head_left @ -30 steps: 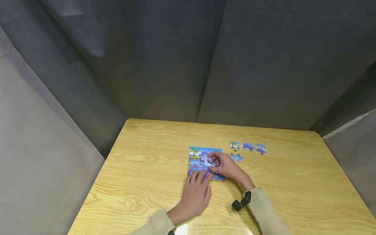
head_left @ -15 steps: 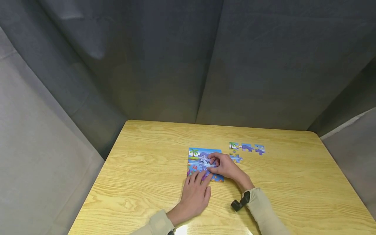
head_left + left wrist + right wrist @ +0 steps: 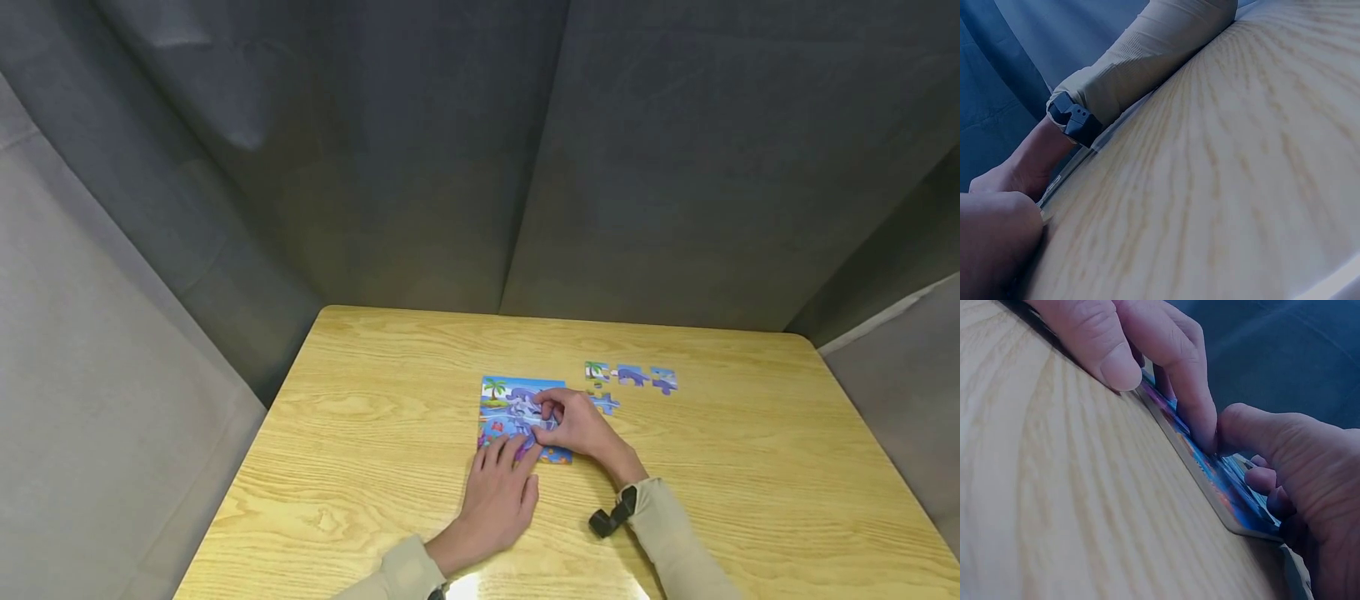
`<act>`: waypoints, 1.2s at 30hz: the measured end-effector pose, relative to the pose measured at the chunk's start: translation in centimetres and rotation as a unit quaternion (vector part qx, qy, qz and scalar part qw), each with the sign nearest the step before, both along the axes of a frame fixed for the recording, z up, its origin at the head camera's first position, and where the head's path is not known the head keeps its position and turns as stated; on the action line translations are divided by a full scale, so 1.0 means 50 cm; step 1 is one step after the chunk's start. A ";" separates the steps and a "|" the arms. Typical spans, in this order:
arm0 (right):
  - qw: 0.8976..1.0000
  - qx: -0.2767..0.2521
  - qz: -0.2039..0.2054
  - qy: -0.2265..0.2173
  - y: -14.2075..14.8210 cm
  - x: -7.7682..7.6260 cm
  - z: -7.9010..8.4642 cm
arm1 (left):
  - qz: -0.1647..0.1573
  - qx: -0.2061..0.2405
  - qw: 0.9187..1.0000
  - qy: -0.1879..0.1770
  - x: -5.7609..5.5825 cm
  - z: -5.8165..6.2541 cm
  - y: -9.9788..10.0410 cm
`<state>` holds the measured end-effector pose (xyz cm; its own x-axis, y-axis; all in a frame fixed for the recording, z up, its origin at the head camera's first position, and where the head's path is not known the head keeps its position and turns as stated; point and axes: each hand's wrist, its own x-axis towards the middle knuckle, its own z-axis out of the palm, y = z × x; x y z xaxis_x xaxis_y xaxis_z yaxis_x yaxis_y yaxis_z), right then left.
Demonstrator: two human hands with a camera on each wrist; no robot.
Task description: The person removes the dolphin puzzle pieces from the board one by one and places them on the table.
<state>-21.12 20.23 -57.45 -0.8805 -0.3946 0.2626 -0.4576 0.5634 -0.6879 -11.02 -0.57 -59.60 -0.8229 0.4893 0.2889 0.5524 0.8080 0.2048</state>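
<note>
A square jigsaw puzzle [image 3: 494, 405] with a palm tree, dolphins and a crab lies flat on the wooden table. My left hand [image 3: 500, 492] rests at its near edge, its fairly straight fingers touching the picture. From the right, my right hand [image 3: 577, 423] reaches over the puzzle, thumb and fingers curled round a dolphin puzzle piece [image 3: 527, 409] near its middle. The hand partly hides this piece. In the right wrist view, the right thumb meets the left index finger over the puzzle's edge [image 3: 1235, 497]. The left wrist view shows no puzzle.
Several loose puzzle pieces [image 3: 632, 376] lie to the right of the puzzle, towards the back; one is partly behind the right hand. The wooden table [image 3: 360, 417] ends at a dark grey curtain [image 3: 420, 167]. Each wrist wears a small black camera mount [image 3: 615, 512].
The dolphin piece under my right fingers has shifted a little, and the dark gaps around it look smaller. My right fingers have moved very slightly; my left hand stays in place.
</note>
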 end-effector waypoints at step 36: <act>1.000 0.018 0.012 0.013 0.013 -0.007 0.000 | 0.001 0.003 1.000 0.002 0.002 0.003 0.001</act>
<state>-21.49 20.90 -57.46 -0.8632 -0.4257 0.2714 -0.4898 0.5759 -0.6546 -10.94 -0.53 -59.46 -0.8228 0.4855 0.2954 0.5512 0.8084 0.2066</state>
